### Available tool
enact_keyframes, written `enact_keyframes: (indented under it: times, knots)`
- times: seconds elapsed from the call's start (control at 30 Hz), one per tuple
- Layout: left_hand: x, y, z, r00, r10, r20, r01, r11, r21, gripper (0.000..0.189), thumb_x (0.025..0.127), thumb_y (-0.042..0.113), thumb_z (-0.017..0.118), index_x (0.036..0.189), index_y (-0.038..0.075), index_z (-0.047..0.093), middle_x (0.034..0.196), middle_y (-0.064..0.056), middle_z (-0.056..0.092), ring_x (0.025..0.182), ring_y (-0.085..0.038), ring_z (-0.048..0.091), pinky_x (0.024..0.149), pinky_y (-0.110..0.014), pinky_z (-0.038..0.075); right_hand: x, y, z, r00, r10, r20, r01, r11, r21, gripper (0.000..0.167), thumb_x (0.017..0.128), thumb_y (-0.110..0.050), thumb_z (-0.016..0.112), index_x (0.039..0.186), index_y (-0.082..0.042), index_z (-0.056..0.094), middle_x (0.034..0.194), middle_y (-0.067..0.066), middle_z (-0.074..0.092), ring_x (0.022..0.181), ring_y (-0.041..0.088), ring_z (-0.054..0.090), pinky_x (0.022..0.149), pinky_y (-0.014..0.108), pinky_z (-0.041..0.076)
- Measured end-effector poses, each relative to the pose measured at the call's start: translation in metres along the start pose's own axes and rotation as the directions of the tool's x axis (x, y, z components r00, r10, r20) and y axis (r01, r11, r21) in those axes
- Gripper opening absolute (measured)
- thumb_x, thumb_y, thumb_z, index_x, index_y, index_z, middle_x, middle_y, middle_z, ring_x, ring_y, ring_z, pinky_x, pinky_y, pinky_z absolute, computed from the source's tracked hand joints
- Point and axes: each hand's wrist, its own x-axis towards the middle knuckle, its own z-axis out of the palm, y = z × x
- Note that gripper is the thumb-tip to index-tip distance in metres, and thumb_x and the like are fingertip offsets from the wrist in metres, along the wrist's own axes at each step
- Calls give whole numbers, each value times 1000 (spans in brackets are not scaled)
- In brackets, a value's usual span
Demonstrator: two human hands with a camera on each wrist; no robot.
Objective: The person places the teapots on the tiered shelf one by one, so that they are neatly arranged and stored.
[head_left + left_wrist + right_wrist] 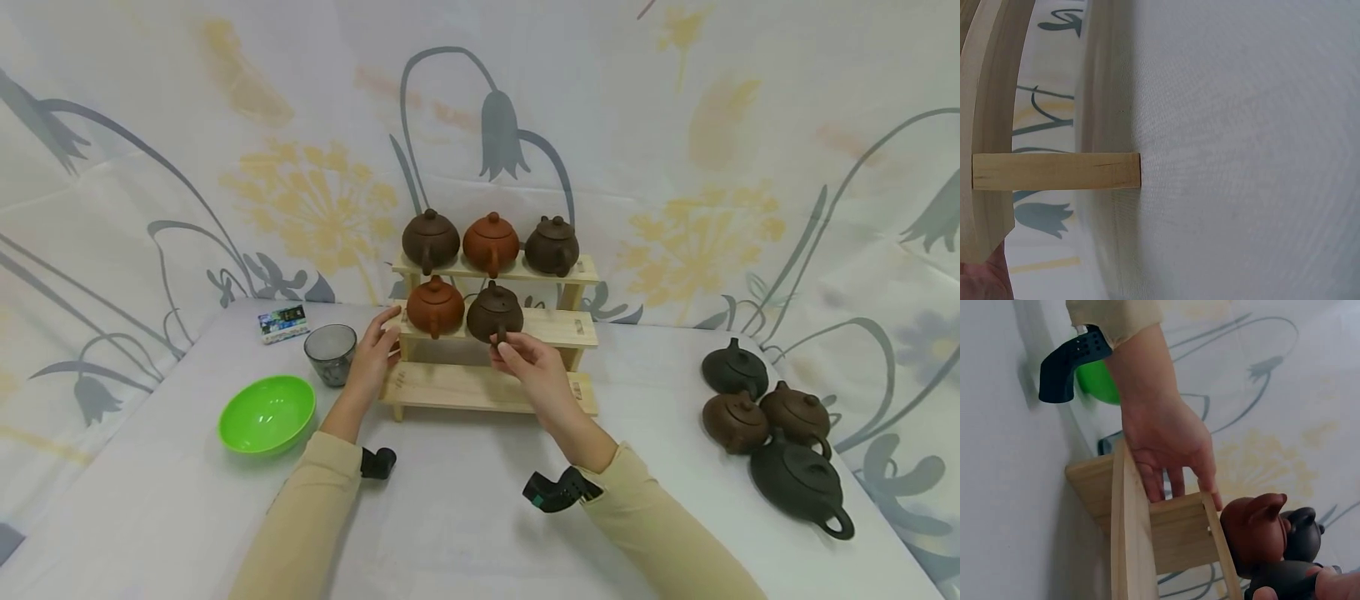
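Note:
In the head view my right hand (538,373) pinches the handle of a dark brown teapot (495,308) at the middle shelf of a three-step wooden stand (457,387). Left of that pot, on the same shelf, is a reddish-brown teapot (435,306). My left hand (367,358) touches the stand's left side; the right wrist view shows its fairly straight fingers (1176,481) against the wood. Three teapots line the top shelf: a dark brown one (431,240), a reddish one (491,242) and another dark one (552,245). In the left wrist view, a stand leg (1057,171) meets the tablecloth.
To the left are a green bowl (267,414), a grey glass cup (331,354) and a small patterned box (282,323). Several teapots cluster at the right, including a large black one (797,479) and a brown one (735,422). A patterned cloth (315,117) hangs behind the stand.

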Motion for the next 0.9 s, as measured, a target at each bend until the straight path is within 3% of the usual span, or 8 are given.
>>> enact_keyframes:
  times: [0.13, 0.33, 0.5, 0.73, 0.9]
  knots:
    - [1, -1, 2, 1000, 1, 6, -1, 1000, -10, 43, 102, 24, 37, 145, 15, 32, 124, -18, 40, 121, -37, 41, 100, -45, 34, 3, 1, 1, 1000, -4, -16, 4, 1000, -2, 25, 95, 1, 48, 116, 13, 56, 109, 18, 60, 102, 36, 57, 83, 30, 49]
    - [2, -1, 3, 1000, 2, 0, -2, 1000, -10, 43, 102, 24, 37, 145, 15, 33, 124, -18, 42, 121, -37, 41, 100, -45, 34, 5, 1, 3, 1000, 8, -29, -8, 1000, 3, 25, 95, 1, 50, 116, 12, 56, 110, 21, 60, 92, 21, 62, 85, 34, 49]
    - [2, -1, 3, 1000, -13, -11, 13, 1000, -2, 43, 102, 25, 37, 144, 17, 34, 126, -18, 42, 120, -35, 42, 99, -45, 35, 3, 4, 1, 999, 28, -43, -29, 1000, -11, 29, 94, -2, 53, 121, 10, 54, 109, 22, 60, 94, 26, 63, 84, 36, 49]
    - [1, -1, 2, 1000, -17, -9, 17, 1000, -6, 43, 102, 24, 37, 145, 16, 33, 127, -18, 41, 122, -35, 41, 100, -44, 34, -5, 3, -17, 999, 19, -50, -19, 1000, -10, 33, 94, -4, 54, 126, 6, 52, 115, 29, 54, 96, 28, 62, 82, 31, 50]
    - [2, -1, 2, 1000, -17, -17, 16, 1000, -10, 43, 102, 24, 37, 144, 16, 34, 127, -18, 40, 122, -36, 40, 99, -44, 35, -14, 1, -35, 997, 23, -69, -25, 999, -25, 36, 95, -6, 54, 128, 7, 49, 118, 27, 54, 97, 25, 62, 84, 32, 49]
